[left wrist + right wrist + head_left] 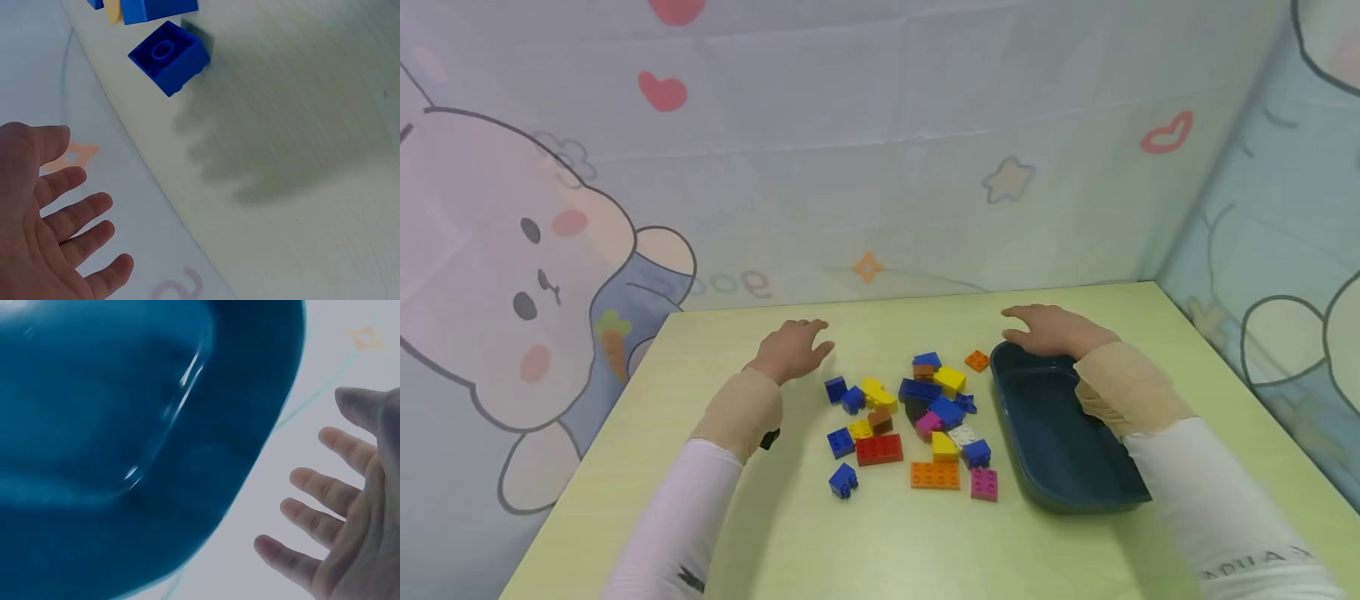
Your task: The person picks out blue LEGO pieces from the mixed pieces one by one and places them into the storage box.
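Many studded plastic toy bricks [946, 411] in mixed colours (blue, yellow, red, orange, brown, magenta, white) lie loosely grouped just below ctr of the head frame, on a pale yellow-green table [850, 550]. Long red brick [879, 450] sits lower ctr; flat orange brick [935, 476] & magenta brick [984, 484] at the group's bottom edge; small square orange plate [977, 361] up top, nr the tray. Dark blue-green plastic tray [1052, 433] w/ rounded corners is right of ctr. L hand [784, 352], left of ctr, is relaxed, fingers apart, grasping nothing; nearest is a blue brick [836, 389]. L wrist view: one blue brick at upper ctr shows its hollow underside. R hand [1048, 329], upper right of ctr, is also loose & ungripping, fingers spread, by the tray's top end; can't tell re: contact in head view, but R wrist view shows a gap btwn fingertips & rim.
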Motion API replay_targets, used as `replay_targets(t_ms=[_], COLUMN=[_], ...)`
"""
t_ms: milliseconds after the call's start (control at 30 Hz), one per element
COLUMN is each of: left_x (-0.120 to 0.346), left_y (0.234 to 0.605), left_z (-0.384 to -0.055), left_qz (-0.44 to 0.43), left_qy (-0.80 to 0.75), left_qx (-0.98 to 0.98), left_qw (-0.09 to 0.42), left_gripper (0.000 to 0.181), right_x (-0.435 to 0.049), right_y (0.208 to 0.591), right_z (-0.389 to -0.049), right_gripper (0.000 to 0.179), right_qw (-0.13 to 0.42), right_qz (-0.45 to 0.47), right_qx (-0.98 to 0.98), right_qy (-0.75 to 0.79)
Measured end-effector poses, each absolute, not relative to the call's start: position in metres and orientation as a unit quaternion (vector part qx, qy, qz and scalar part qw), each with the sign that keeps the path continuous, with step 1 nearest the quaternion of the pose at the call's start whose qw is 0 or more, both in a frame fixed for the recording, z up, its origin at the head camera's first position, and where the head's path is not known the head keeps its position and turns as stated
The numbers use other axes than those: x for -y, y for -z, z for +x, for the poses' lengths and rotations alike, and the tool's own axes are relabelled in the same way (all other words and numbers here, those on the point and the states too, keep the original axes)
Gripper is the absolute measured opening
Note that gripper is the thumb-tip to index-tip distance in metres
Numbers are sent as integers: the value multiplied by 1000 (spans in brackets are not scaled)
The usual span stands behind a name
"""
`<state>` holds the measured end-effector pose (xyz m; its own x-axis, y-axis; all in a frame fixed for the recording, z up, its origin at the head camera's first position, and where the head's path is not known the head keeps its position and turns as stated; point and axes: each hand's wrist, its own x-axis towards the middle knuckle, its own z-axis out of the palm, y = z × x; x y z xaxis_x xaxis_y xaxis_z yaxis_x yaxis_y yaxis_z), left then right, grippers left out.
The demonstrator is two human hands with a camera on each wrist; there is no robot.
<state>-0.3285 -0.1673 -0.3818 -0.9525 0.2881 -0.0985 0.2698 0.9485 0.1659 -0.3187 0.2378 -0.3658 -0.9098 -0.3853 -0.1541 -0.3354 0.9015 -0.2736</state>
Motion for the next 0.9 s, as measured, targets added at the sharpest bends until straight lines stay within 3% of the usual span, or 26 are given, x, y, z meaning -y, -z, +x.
replay_targets(t_ms=[267, 567, 700, 900], left_x=[179, 181, 174, 180], left_y=[382, 392, 391, 401], left_z=[-327, -331, -326, -315], left_qz=[150, 159, 189, 218], left_qy=[-70, -93, -95, -64], left_qx=[-984, -981, -975, -972], left_qw=[64, 67, 64, 62], left_gripper=[57, 60, 55, 44], right_x=[-300, -362, -373, -361], right_y=[369, 389, 399, 415], right_z=[-307, -288, -278, -268], right_gripper=[57, 72, 77, 73], right_qw=[90, 147, 157, 126], right_qz=[-130, -110, -94, -106], right_qx=[-980, -955, -932, -925], right_qy=[122, 233, 314, 344])
